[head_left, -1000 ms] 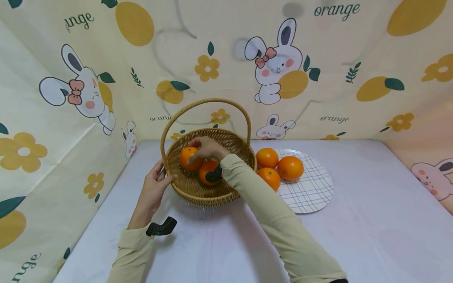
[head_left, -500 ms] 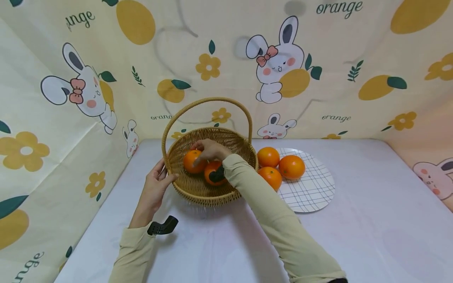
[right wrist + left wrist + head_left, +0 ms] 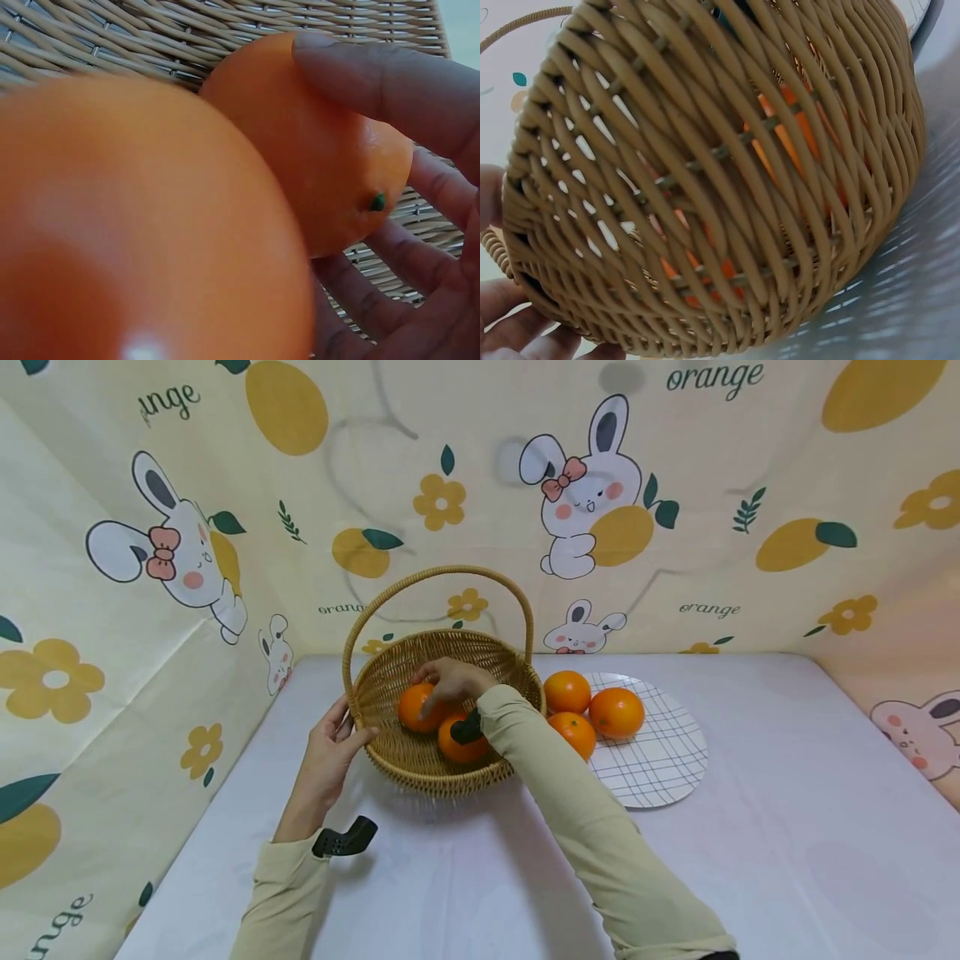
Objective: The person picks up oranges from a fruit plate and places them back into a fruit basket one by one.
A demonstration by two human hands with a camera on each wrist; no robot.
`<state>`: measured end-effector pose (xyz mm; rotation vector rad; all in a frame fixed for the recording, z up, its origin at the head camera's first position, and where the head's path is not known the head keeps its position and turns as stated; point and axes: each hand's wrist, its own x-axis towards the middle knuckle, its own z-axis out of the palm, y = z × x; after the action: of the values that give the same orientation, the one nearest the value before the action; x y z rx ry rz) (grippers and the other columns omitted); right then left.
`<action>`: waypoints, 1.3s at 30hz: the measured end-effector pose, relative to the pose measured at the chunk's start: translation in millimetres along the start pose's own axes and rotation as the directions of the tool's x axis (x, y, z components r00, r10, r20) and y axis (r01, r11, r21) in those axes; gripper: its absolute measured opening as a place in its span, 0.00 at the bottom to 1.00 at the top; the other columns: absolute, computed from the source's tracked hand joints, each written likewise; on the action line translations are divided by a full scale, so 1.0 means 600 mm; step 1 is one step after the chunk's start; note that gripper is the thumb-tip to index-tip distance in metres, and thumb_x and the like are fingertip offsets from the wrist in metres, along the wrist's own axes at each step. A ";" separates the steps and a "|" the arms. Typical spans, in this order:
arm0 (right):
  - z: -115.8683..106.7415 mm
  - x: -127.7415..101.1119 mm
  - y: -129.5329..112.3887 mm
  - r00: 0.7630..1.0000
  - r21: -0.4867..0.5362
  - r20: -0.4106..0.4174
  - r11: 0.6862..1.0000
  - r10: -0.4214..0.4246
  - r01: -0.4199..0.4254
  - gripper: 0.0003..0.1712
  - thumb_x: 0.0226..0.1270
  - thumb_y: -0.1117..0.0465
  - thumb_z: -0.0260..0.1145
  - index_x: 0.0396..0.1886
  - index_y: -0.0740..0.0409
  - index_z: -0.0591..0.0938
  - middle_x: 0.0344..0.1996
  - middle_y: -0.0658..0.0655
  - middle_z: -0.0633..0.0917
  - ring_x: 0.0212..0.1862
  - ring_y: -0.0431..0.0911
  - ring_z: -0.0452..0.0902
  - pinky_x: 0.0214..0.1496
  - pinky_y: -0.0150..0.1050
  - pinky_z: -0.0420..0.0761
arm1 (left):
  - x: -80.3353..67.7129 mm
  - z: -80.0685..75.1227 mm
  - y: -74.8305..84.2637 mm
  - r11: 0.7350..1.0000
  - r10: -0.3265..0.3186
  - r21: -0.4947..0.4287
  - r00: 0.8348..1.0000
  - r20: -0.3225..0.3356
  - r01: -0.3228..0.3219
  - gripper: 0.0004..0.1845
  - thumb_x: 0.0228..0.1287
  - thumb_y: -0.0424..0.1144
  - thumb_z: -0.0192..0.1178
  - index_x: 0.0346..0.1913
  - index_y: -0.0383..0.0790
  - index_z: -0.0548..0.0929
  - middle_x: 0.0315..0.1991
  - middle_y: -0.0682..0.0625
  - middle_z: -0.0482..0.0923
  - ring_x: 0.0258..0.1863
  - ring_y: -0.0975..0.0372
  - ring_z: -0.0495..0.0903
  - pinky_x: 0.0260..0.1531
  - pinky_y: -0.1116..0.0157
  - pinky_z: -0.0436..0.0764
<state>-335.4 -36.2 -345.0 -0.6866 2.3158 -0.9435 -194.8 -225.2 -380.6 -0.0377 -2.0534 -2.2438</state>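
Orange fruit (image 3: 417,706) in wicker basket (image 3: 397,758), frame centre, w/ right hand (image 3: 452,680) fingers curled round it; 2nd orange (image 3: 459,748) beside. Left hand (image 3: 327,758) grips basket rim. Judging: 2 in, 3 oranges (image 3: 615,712) left on checked plate (image 3: 660,768), centre-right.

Basket (image 3: 420,760) left of plate (image 3: 660,768)
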 end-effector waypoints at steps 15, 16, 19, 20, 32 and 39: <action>-0.005 -0.005 -0.001 0.999 0.039 0.033 0.999 -0.002 0.001 0.31 0.58 0.61 0.73 0.62 0.55 0.76 0.65 0.62 0.70 0.60 0.53 0.71 0.48 0.39 0.79 | 0.002 0.001 -0.002 1.000 0.013 -0.004 1.000 0.003 -0.013 0.40 0.61 0.20 0.54 0.75 0.35 0.53 0.76 0.45 0.45 0.73 0.56 0.51 0.65 0.60 0.62; -0.006 -0.006 -0.001 0.999 0.027 0.032 1.000 -0.006 0.005 0.31 0.59 0.59 0.73 0.63 0.55 0.76 0.65 0.62 0.70 0.61 0.53 0.70 0.48 0.39 0.79 | 0.003 0.001 -0.002 1.000 0.015 -0.008 1.000 0.002 -0.015 0.40 0.61 0.20 0.54 0.75 0.35 0.54 0.76 0.45 0.46 0.73 0.56 0.52 0.65 0.60 0.62; -0.008 -0.009 -0.005 0.999 0.016 0.034 1.000 -0.012 0.012 0.32 0.60 0.58 0.72 0.64 0.56 0.75 0.65 0.62 0.71 0.61 0.53 0.70 0.49 0.41 0.78 | 0.002 0.001 -0.002 1.000 0.016 -0.012 1.000 0.003 -0.016 0.40 0.61 0.20 0.54 0.75 0.34 0.54 0.76 0.44 0.46 0.73 0.56 0.52 0.65 0.60 0.61; -0.009 -0.010 -0.006 0.999 0.011 0.033 1.000 -0.013 0.013 0.32 0.61 0.57 0.72 0.64 0.56 0.75 0.65 0.61 0.71 0.61 0.52 0.70 0.49 0.41 0.78 | 0.002 0.001 -0.002 1.000 0.016 -0.012 1.000 0.005 -0.016 0.40 0.61 0.20 0.54 0.75 0.34 0.53 0.76 0.44 0.46 0.73 0.56 0.52 0.65 0.60 0.61; -0.034 -0.026 -0.029 0.986 0.010 -0.085 0.990 -0.140 0.142 0.31 0.61 0.53 0.71 0.63 0.58 0.76 0.60 0.58 0.76 0.59 0.50 0.72 0.58 0.42 0.74 | 0.000 0.003 0.001 1.000 -0.003 0.001 1.000 0.008 0.003 0.40 0.62 0.21 0.54 0.76 0.36 0.52 0.76 0.45 0.45 0.73 0.56 0.51 0.65 0.61 0.62; -0.050 -0.052 -0.050 0.962 0.107 -0.179 0.968 -0.205 0.226 0.28 0.60 0.54 0.72 0.59 0.58 0.78 0.55 0.56 0.80 0.56 0.45 0.74 0.53 0.38 0.77 | -0.001 0.004 0.003 1.000 -0.001 -0.021 1.000 -0.002 0.001 0.40 0.61 0.19 0.54 0.75 0.33 0.53 0.76 0.44 0.45 0.73 0.55 0.50 0.65 0.61 0.62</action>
<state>-324.7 -21.1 -295.7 -0.8484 2.3322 -1.2794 -194.1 -223.0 -378.7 -0.0355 -2.0296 -2.2649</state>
